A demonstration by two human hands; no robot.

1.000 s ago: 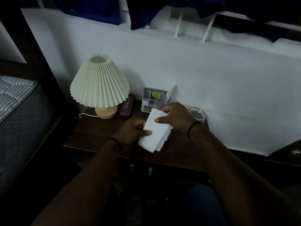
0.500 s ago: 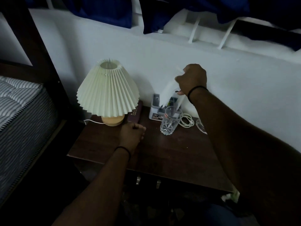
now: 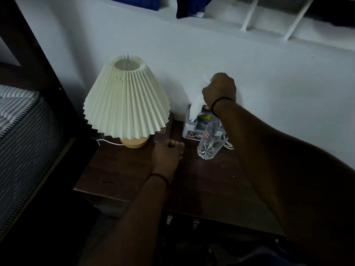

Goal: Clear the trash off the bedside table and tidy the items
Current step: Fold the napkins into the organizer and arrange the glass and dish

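My right hand [image 3: 219, 91] grips the white paper [image 3: 196, 106], its lower end in the organizer box [image 3: 192, 131] at the counter's [image 3: 201, 181] back; my left hand [image 3: 167, 154] rests clenched, empty, near the glass [image 3: 210, 144].

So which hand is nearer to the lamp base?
Left. The left hand rests on the table just right of the lamp base; the right hand is farther right, over the organizer.

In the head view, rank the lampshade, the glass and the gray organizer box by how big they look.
1. lampshade, by far.
2 and 3. organizer box and glass look alike; the glass sits nearer and hides part of the box, so no ranking.
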